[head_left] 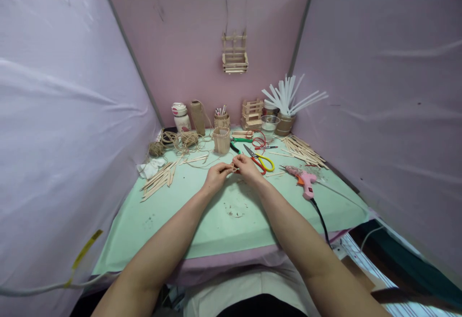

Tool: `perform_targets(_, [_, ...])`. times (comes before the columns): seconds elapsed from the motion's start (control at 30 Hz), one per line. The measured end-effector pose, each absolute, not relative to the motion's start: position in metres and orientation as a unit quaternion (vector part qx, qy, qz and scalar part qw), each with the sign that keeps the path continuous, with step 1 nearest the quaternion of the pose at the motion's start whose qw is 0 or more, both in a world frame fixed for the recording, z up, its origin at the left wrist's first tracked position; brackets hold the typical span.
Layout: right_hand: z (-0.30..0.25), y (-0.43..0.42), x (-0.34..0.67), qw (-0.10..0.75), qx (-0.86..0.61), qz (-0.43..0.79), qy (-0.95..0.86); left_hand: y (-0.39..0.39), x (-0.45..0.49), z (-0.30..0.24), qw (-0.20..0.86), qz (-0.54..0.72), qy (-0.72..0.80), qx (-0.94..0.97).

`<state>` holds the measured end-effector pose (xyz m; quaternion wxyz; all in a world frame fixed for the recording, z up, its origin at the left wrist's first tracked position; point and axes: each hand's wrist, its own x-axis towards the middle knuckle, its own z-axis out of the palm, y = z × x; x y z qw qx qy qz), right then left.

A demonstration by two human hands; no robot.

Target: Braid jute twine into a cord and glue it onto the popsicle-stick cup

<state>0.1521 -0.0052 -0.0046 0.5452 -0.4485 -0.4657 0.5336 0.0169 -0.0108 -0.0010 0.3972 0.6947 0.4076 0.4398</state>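
Over the middle of the green table, my left hand (218, 175) and my right hand (247, 167) meet with fingertips pinched. Between them is a small tan piece of twine (234, 168), mostly hidden by the fingers. Just beyond the hands stands a small cup made of wooden sticks (221, 140). Scissors with one red and one yellow handle (266, 161) lie beside my right hand, blades pointing away to the left. Green-handled pliers (242, 140) rest a little farther back.
Loose wooden sticks lie at left (159, 180) and right (303, 150). A pink glue gun (306, 182) with a black cord is on the right. Tangled twine (180, 139), a twine spool (197, 117), a white jar (181, 118) and a pot of white glue sticks (286, 123) stand along the back.
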Motion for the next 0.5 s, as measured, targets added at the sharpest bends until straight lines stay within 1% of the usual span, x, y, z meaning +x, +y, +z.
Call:
perform_targets(0.13, [-0.0045, -0.0049, 0.151, 0.566, -0.457, 0.54, -0.423, -0.0116, 0.0185, -0.0021, 0.398, 0.433, 0.39, 0.709])
perform_targets(0.37, [-0.0043, -0.0053, 0.1519, 0.558, -0.48, 0.542, -0.406, -0.0125, 0.0198, -0.0016, 0.397, 0.431, 0.367, 0.722])
perform_targets(0.43, [-0.0056, -0.0041, 0.1526, 0.547, -0.493, 0.532, -0.419, -0.0135, 0.0196, -0.0002, 0.405, 0.432, 0.379, 0.711])
perform_targets(0.5, [-0.0065, -0.0029, 0.1538, 0.544, -0.514, 0.495, -0.442, -0.0136, 0.0187, 0.0004, 0.42, 0.438, 0.399, 0.687])
